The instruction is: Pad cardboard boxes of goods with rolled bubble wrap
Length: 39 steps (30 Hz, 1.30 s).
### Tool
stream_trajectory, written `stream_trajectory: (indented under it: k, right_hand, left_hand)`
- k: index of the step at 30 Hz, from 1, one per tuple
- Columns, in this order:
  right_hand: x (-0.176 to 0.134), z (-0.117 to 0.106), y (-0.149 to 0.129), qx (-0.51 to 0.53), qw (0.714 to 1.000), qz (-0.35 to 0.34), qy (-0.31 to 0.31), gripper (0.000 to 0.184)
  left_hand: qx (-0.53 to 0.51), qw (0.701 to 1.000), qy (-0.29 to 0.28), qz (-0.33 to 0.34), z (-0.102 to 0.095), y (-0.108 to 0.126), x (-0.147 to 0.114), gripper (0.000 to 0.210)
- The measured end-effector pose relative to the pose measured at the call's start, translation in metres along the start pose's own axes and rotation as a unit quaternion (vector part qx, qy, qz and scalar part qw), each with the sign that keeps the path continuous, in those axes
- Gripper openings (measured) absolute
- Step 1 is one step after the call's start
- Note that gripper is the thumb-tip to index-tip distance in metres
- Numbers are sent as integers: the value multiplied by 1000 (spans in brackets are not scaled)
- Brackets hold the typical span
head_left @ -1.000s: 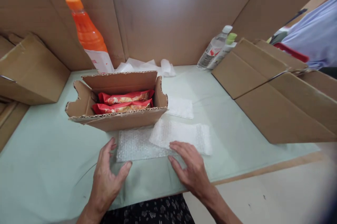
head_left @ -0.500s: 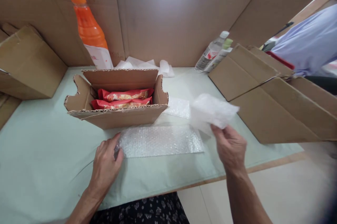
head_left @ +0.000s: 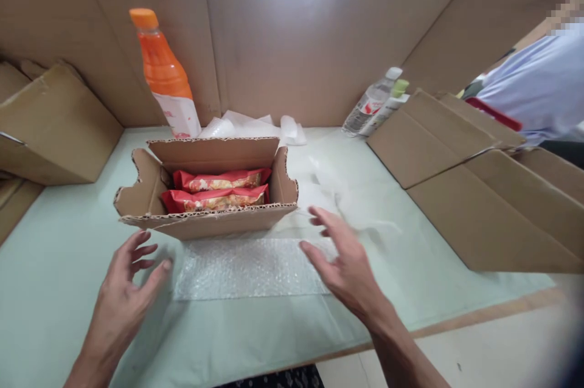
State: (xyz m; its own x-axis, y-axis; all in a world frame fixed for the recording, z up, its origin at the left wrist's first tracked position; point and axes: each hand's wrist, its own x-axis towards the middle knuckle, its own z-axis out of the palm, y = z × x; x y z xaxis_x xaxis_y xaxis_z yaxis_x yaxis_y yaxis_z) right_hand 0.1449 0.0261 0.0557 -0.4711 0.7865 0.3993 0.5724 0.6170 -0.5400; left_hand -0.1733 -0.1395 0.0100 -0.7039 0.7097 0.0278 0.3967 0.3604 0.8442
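Left hand (head_left: 128,294): fingers spread and curved, thumb held well apart from them, nothing grasped. It is placed in front of the near left corner of a brown corrugated cardboard box with raised flaps (head_left: 214,228), with the thumb tip near the left end of a clear, rectangular bubble-wrap strip (head_left: 246,269).

Right hand (head_left: 344,263): fingers extended, thumb parted from them, nothing grasped. It is over the right end of the strip; whether it touches the plastic cannot be determined.

The strip lies flat on the bench (head_left: 59,291), which is covered in pale green cloth, directly in front of the box. The box stands upright and contains two red printed plastic packets (head_left: 219,199), one behind the other. To the right of the box lies thin, translucent white sheeting (head_left: 365,208), blurred in outline.

Behind the box, at left, stands a tall orange bottle with a white label (head_left: 168,78); crumpled translucent wrap (head_left: 246,123) is beside it. Farther right, a clear plastic bottle with a white cap (head_left: 368,105) stands next to a green-capped container (head_left: 393,102). Brown cardboard boxes occupy the left side (head_left: 59,126) and right side (head_left: 497,205). Beyond the latter, part of a person's pale blue garment (head_left: 542,84) is visible.
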Motion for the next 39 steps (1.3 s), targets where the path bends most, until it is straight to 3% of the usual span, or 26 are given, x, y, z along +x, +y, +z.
stream_trajectory:
  k: [2,5,8,10,12,14,16,18,21,25,28,31,34,36,39]
  right_hand:
    - [5,18,-15,80,994,18,-78,53]
    - [21,43,-23,164,981,51,-91,54]
    - [39,59,-18,233,968,57,-69,56]
    - [47,63,-12,262,960,44,-89,53]
    - [51,60,-3,253,962,34,-93,44]
    - [48,50,10,201,977,35,-57,34]
    - [42,40,26,138,989,47,-27,29]
    - [35,31,45,70,995,57,-36,31]
    - [26,30,72,-64,994,69,-59,37]
    - [26,40,98,-150,983,81,-75,26]
    - [28,43,109,-135,985,94,-49,26]
    - [28,38,114,-127,987,98,-19,25]
    - [28,32,113,-188,974,127,3,38]
    - [32,32,111,-225,962,157,-14,48]
    - [40,31,110,-223,960,162,-46,36]
  left_hand:
    - [-50,997,-50,-24,6,11,12,66]
    - [-92,991,-87,-39,18,31,32,53]
    - [-140,989,-48,-26,32,43,65,49]
    - [-188,982,-27,-15,43,44,91,52]
    - [-220,975,-3,-27,52,41,111,61]
    - [-210,976,28,-52,56,37,118,73]
    - [-163,984,48,-55,51,32,107,78]
    - [-81,995,39,-39,41,27,81,73]
    - [68,997,-36,11,28,18,36,60]
    - [224,960,-137,95,28,7,4,45]
    - [253,942,-186,121,35,9,5,32]
    - [226,945,-197,132,33,18,14,24]
    - [210,960,-169,81,22,25,22,26]
    - [222,960,-168,29,14,24,25,31]
    - [220,957,-191,0,4,16,27,45]
